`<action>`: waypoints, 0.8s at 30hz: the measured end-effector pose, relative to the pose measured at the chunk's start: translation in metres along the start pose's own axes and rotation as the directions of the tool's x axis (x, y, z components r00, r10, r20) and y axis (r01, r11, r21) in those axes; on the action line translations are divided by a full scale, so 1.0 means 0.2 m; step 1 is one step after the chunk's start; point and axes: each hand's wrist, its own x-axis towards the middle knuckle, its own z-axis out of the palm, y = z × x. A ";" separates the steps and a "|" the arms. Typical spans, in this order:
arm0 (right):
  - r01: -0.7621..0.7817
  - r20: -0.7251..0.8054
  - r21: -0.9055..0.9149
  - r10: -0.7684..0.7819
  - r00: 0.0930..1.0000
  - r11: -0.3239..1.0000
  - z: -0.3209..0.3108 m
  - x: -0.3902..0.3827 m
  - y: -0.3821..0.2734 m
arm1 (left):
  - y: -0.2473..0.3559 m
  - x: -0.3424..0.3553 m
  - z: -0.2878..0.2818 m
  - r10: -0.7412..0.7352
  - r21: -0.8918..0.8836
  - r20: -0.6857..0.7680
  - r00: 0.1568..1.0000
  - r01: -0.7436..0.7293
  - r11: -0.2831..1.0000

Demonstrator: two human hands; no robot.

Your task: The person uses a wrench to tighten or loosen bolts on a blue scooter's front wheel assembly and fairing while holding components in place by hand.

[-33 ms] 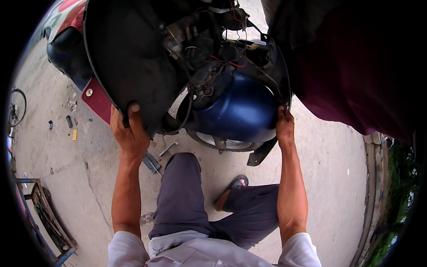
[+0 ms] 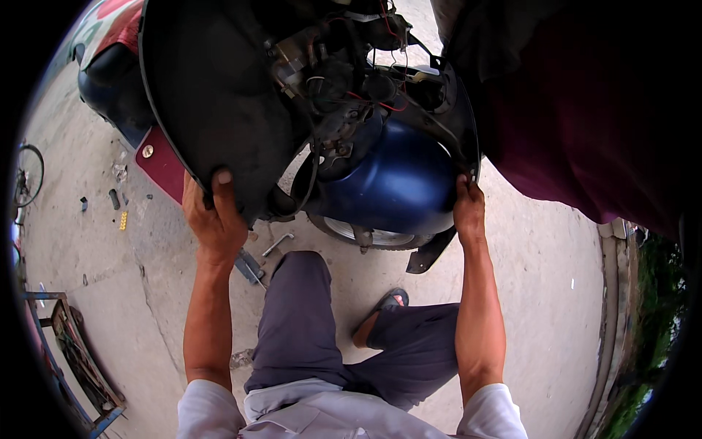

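Note:
A scooter's front end stands before me with its wiring [image 2: 380, 91] and metal parts exposed. My left hand [image 2: 212, 219] grips the lower edge of a large black body panel [image 2: 212, 95], thumb on its dark inner face and fingers behind. My right hand [image 2: 468, 208] is closed on the lower end of a curved dark panel edge [image 2: 472, 132] at the right. Whether both edges belong to one piece I cannot tell. Between my hands are the blue front fender [image 2: 395, 175] and, below it, the partly hidden wheel [image 2: 373, 235].
Near my left knee, a metal wrench-like tool [image 2: 278, 244] and a grey tool-like piece [image 2: 250, 267] lie on the concrete. A maroon panel [image 2: 159, 164] is at the left. Maroon cloth [image 2: 570, 146] hangs at upper right. A blue metal frame [image 2: 55, 300] stands at lower left.
The black panel and my left hand have shifted very slightly to the right. Both hands keep their hold.

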 end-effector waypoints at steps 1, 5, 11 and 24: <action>0.116 -0.014 -0.033 -0.117 0.993 0.993 0.00 -0.02 -0.01 | 0.00 0.01 0.00 0.029 0.004 -0.009 1.000 -0.029 1.000; 0.563 -0.096 -0.111 -0.573 0.814 0.819 0.06 -0.19 -0.22 | 0.00 0.02 0.00 0.052 -0.013 -0.022 0.998 -0.052 0.999; 0.844 0.173 -0.255 -0.837 0.519 0.471 0.21 -0.46 -0.46 | 0.00 0.01 -0.01 0.051 0.033 -0.014 0.999 -0.050 0.998; 0.828 0.299 -0.374 -0.791 0.534 0.418 0.42 -0.50 -0.49 | 0.01 0.01 -0.02 0.053 -0.027 0.036 0.998 -0.052 0.998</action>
